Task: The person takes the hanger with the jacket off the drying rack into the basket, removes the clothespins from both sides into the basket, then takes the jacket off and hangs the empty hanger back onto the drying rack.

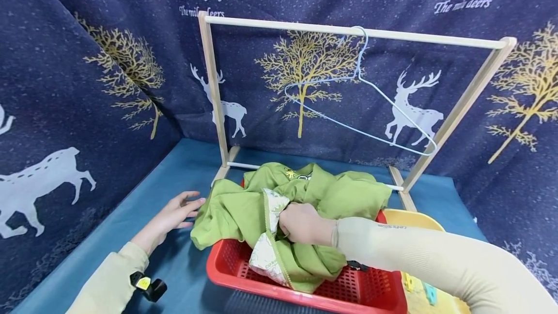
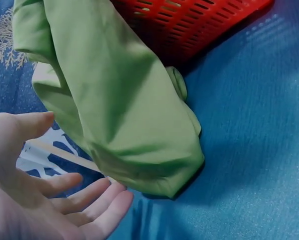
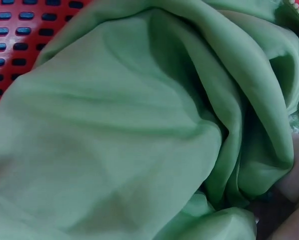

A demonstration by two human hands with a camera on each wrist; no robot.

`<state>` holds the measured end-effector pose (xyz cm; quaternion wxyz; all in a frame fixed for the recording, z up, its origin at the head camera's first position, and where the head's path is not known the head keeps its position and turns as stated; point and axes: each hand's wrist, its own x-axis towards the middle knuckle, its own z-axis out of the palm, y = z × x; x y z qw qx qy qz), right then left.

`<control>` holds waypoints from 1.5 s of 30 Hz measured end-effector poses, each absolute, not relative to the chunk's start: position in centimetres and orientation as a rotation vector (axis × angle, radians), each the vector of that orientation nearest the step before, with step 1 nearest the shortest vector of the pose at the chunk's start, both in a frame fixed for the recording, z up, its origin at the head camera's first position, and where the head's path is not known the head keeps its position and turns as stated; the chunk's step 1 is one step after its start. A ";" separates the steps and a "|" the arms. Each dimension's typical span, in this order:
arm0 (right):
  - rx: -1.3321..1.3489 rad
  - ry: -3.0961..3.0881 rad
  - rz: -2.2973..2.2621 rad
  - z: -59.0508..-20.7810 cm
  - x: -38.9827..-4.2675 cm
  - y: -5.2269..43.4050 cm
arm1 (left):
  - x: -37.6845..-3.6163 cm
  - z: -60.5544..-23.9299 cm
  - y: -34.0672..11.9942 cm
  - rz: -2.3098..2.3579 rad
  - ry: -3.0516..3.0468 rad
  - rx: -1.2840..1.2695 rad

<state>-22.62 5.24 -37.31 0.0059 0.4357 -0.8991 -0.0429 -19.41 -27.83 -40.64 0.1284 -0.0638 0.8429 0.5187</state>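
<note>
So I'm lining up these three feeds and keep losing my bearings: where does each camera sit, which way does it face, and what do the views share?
Head: worn on the head, looking forward and down at the wooden rack, blue hanger and red basket; both forearms, the left hand and right hand show.
Left wrist: looks past the open palm at the green garment hanging over the basket's edge onto blue cloth.
Right wrist: pressed close to green folds; only fingers show.
All three share garment and basket.

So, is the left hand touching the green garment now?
Cannot tell. In the left wrist view, the fingertips of the left hand meet the garment edge; neither contact nor gap shows plainly.
</note>
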 end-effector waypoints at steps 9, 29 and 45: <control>1.383 -2.849 -0.034 -36.5 -22.9 6.5 | -19.5 -41.6 -28.0 1.451 2.419 -0.195; 1.414 -3.000 0.032 -32.5 -22.9 8.8 | -19.8 -42.2 -28.1 1.365 2.414 -0.207; 1.358 -3.010 0.213 -30.9 -22.8 10.8 | -19.9 -42.1 -27.8 1.522 2.410 -0.172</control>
